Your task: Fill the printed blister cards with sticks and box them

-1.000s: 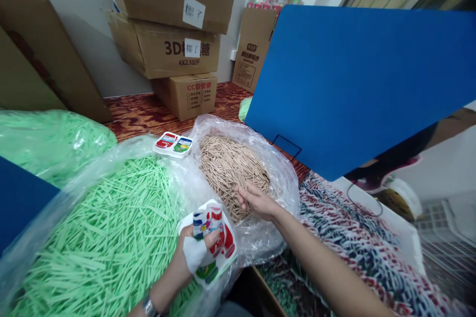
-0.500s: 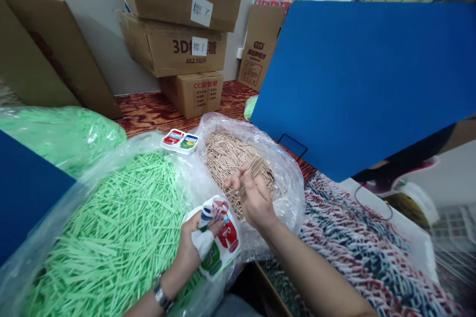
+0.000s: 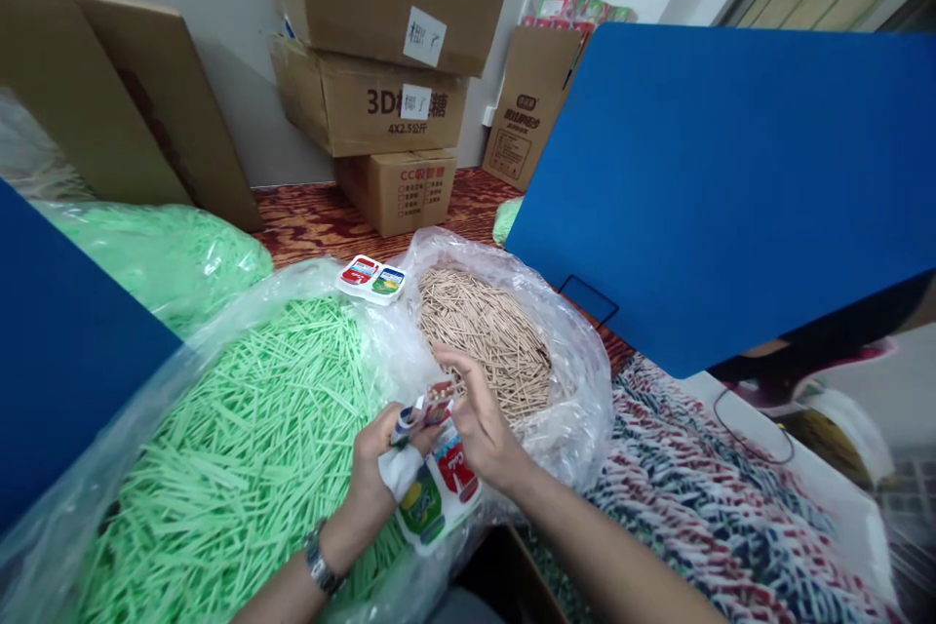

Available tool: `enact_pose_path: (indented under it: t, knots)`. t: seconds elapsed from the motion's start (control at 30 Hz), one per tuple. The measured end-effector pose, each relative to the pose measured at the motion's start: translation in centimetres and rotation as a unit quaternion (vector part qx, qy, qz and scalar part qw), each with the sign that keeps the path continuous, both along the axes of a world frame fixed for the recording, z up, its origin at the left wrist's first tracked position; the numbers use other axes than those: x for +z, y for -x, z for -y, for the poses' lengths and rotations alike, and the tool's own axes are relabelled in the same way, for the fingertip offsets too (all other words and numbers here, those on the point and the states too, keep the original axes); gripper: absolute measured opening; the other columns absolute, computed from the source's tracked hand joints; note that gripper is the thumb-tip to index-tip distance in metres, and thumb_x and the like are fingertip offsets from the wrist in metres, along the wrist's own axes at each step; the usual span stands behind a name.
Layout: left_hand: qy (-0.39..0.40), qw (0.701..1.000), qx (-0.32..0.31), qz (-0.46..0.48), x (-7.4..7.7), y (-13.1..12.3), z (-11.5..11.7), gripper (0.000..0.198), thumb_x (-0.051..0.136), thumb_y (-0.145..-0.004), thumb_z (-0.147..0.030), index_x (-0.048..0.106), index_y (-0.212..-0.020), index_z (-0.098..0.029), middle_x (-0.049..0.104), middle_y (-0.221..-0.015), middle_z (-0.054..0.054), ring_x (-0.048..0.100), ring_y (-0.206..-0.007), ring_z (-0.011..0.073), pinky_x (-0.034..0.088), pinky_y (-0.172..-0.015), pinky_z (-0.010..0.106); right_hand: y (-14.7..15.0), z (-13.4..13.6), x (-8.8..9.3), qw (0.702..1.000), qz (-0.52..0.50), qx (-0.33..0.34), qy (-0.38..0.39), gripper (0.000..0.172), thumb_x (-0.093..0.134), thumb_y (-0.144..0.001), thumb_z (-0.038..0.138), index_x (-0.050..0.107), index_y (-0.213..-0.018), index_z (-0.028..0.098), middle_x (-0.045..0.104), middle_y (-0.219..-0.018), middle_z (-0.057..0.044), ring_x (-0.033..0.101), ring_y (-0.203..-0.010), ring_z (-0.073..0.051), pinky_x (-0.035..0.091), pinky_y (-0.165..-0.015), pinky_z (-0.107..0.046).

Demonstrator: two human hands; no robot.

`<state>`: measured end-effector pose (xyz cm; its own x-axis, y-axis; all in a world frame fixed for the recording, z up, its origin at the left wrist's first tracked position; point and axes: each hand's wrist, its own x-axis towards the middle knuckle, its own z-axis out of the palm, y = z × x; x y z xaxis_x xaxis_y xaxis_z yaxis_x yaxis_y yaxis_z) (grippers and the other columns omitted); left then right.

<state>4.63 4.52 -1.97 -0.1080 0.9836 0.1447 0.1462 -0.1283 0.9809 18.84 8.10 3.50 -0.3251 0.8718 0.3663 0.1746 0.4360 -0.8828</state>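
Observation:
My left hand (image 3: pixel 376 468) is closed around a small printed packet (image 3: pixel 408 424), with a white crumpled piece (image 3: pixel 400 470) against its palm. Short brown stick ends (image 3: pixel 441 391) show at the packet's upper opening. Beside that opening, my right hand (image 3: pixel 484 424) has its fingers stretched out and appears to touch the packet's side. Below both hands lies a red, green and white printed sheet or tray (image 3: pixel 431 517), partly covered. Brown candy-like sticks (image 3: pixel 483 327) fill a clear bag just beyond my right hand. Light green strips (image 3: pixel 249 448) fill another bag at left.
A second printed piece (image 3: pixel 371 280) rests between the bags. Cardboard boxes (image 3: pixel 399 97) are stacked behind. Large blue panels (image 3: pixel 731 185) stand at right and at the left edge. A multicoloured shaggy rug (image 3: pixel 680 497) lies at right, and another green bag (image 3: pixel 168 249) at back left.
My right hand has brought the bunch of brown sticks down and left to the packet, and its fingers have straightened. Stick ends now show in the packet's opening. The view has shifted slightly.

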Motion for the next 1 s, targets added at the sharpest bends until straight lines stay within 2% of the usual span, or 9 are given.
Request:
enact_pose_path:
  t: [0.1, 0.2, 0.3, 0.43, 0.57, 0.67, 0.77, 0.87, 1.0]
  knots:
    - [0.030, 0.999, -0.014, 0.031, -0.4, 0.4, 0.0, 0.014, 0.070, -0.074, -0.030, 0.065, -0.074, -0.016, 0.064, -0.070, 0.001, 0.056, -0.063, 0.0159, 0.047, -0.062, 0.026, -1.0, -0.5, 0.5, 0.999, 0.034, 0.008, -0.019, 0.056, 0.028, -0.093, 0.055, 0.029, -0.139, 0.023, 0.041, -0.141, -0.011, 0.040, -0.130, -0.022, 0.033, -0.108, -0.040]
    - [0.037, 0.998, 0.002, 0.050, -0.3, 0.6, 0.1, 0.016, 0.074, -0.069, -0.029, 0.065, -0.074, -0.016, 0.065, -0.069, 0.001, 0.057, -0.062, 0.0164, 0.048, -0.060, 0.026, -1.4, -1.0, 0.8, 0.984, 0.137, 0.084, -0.083, 0.043, 0.032, -0.097, 0.040, 0.040, -0.135, 0.024, 0.049, -0.134, -0.009, 0.045, -0.125, -0.021, 0.037, -0.105, -0.040]
    - [0.056, 0.996, 0.019, 0.061, 0.0, 0.6, 0.2, 0.019, 0.072, -0.071, -0.032, 0.065, -0.078, -0.015, 0.066, -0.070, 0.001, 0.058, -0.062, 0.0161, 0.048, -0.058, 0.025, -1.2, -1.4, 0.8, 0.977, 0.167, 0.069, -0.115, 0.039, 0.040, -0.095, 0.028, 0.043, -0.134, 0.024, 0.057, -0.121, -0.010, 0.054, -0.112, -0.020, 0.044, -0.095, -0.037]
    - [0.050, 0.992, 0.016, 0.111, 0.7, 0.9, 0.4, 0.025, 0.071, -0.072, -0.032, 0.062, -0.089, -0.016, 0.069, -0.077, 0.002, 0.061, -0.068, 0.0160, 0.049, -0.065, 0.026, -1.1, -2.0, 0.7, 0.973, 0.179, 0.072, -0.129, 0.025, 0.047, -0.092, 0.023, 0.055, -0.116, 0.023, 0.061, -0.097, -0.006, 0.059, -0.089, -0.017, 0.047, -0.078, -0.030]
    - [0.085, 0.973, -0.041, 0.209, 1.9, 2.0, 0.8, 0.033, 0.071, -0.072, -0.034, 0.060, -0.097, -0.016, 0.070, -0.085, 0.005, 0.063, -0.075, 0.0181, 0.050, -0.071, 0.029, -1.0, -2.6, 1.6, 0.971, 0.184, 0.072, -0.134, 0.011, 0.046, -0.092, 0.021, 0.055, -0.099, 0.022, 0.060, -0.090, -0.005, 0.058, -0.082, -0.016, 0.045, -0.073, -0.028]
    - [0.098, 0.982, -0.062, 0.149, 2.5, 2.9, 1.6, 0.023, 0.068, -0.075, -0.036, 0.063, -0.077, -0.013, 0.063, -0.071, 0.002, 0.057, -0.064, 0.0149, 0.046, -0.063, 0.026, -0.2, -2.8, 2.3, 0.956, 0.233, 0.106, -0.146, 0.015, 0.052, -0.090, 0.028, 0.052, -0.103, 0.021, 0.060, -0.092, -0.005, 0.058, -0.082, -0.017, 0.044, -0.072, -0.028]
    - [0.051, 0.998, -0.016, 0.042, 2.9, 3.6, 2.3, 0.026, 0.066, -0.077, -0.036, 0.061, -0.063, -0.014, 0.053, -0.062, -0.001, 0.048, -0.060, 0.0125, 0.040, -0.059, 0.023, 1.3, -2.9, 2.3, 0.930, 0.281, 0.139, -0.193, 0.018, 0.058, -0.086, 0.035, 0.056, -0.096, 0.021, 0.060, -0.082, -0.004, 0.057, -0.072, -0.016, 0.042, -0.064, -0.027]
    - [0.019, 1.000, -0.007, -0.023, 3.0, 4.2, 2.8, 0.024, 0.063, -0.079, -0.035, 0.062, -0.065, -0.015, 0.051, -0.065, -0.001, 0.047, -0.063, 0.0134, 0.039, -0.060, 0.024, 2.9, -2.9, 1.9, 0.901, 0.306, 0.164, -0.258, 0.021, 0.055, -0.088, 0.035, 0.056, -0.072, 0.021, 0.056, -0.067, -0.002, 0.052, -0.063, -0.015, 0.037, -0.059, -0.028]
    - [0.036, 0.999, -0.034, -0.017, 2.9, 5.5, 2.9, 0.027, 0.061, -0.080, -0.035, 0.060, -0.062, -0.016, 0.051, -0.062, -0.002, 0.047, -0.060, 0.0126, 0.039, -0.060, 0.024, 4.5, -2.5, 2.0, 0.896, 0.303, 0.192, -0.262, 0.024, 0.050, -0.090, 0.032, 0.058, -0.070, 0.023, 0.055, -0.065, -0.003, 0.050, -0.063, -0.017, 0.038, -0.063, -0.031]
